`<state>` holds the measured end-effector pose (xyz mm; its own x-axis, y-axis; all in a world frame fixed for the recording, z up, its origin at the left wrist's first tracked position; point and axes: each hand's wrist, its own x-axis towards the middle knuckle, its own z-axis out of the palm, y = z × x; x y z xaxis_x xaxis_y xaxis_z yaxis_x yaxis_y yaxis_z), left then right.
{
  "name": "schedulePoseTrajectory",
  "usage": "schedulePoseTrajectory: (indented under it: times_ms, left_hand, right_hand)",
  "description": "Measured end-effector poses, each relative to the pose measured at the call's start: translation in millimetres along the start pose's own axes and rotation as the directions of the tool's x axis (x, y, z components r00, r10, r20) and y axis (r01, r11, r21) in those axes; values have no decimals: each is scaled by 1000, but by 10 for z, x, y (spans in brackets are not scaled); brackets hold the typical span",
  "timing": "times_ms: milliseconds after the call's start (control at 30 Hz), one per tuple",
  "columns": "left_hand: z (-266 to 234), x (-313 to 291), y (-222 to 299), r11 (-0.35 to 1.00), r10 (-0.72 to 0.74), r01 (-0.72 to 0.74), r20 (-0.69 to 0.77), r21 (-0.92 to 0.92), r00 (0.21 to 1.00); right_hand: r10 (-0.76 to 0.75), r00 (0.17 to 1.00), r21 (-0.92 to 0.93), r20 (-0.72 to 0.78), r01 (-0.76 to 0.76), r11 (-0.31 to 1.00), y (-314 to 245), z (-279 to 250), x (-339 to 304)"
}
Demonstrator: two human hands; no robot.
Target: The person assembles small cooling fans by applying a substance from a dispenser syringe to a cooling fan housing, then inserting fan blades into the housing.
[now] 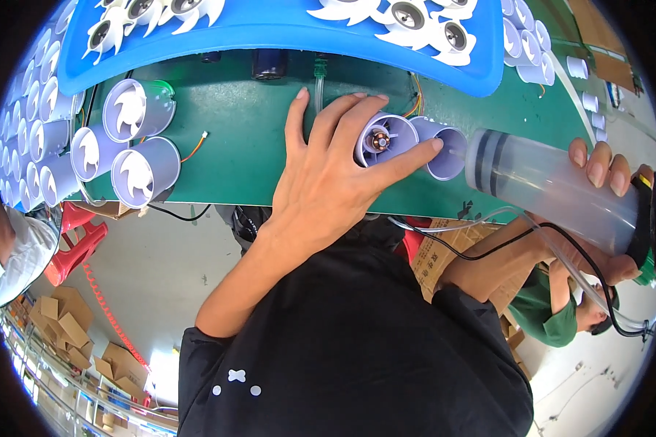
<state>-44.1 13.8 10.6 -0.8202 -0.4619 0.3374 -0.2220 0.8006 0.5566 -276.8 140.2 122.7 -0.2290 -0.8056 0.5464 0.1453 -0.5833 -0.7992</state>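
Observation:
My left hand (328, 160) is wrapped over a pale purple cylindrical fan housing (404, 137) on the green worktop. Inside it shows a motor with copper windings and a shaft. The thumb reaches across to the rim of a second purple housing (452, 166) right beside it. In my right hand (603, 171) is a large translucent dispensing syringe (539, 175) with dark bands near its front end. It lies tilted, its thin nozzle pointing into the second housing's mouth; whether the tip touches the wall I cannot tell.
A blue tray (270, 33) with several white fan impellers (408, 16) spans the back. Several purple housings with white impellers (144, 171) stand at left. A black cable and clear tube (488, 215) run to the syringe. Other people (554, 309) are at both sides.

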Motion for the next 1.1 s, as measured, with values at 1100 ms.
schedulePoseTrajectory:
  times_ms: [1100]
  left_hand:
    - [5,-12,9,1000,-27,26,-28,-11,999]
  right_hand:
    - [-14,999,2,43,14,1000,84,-3,23]
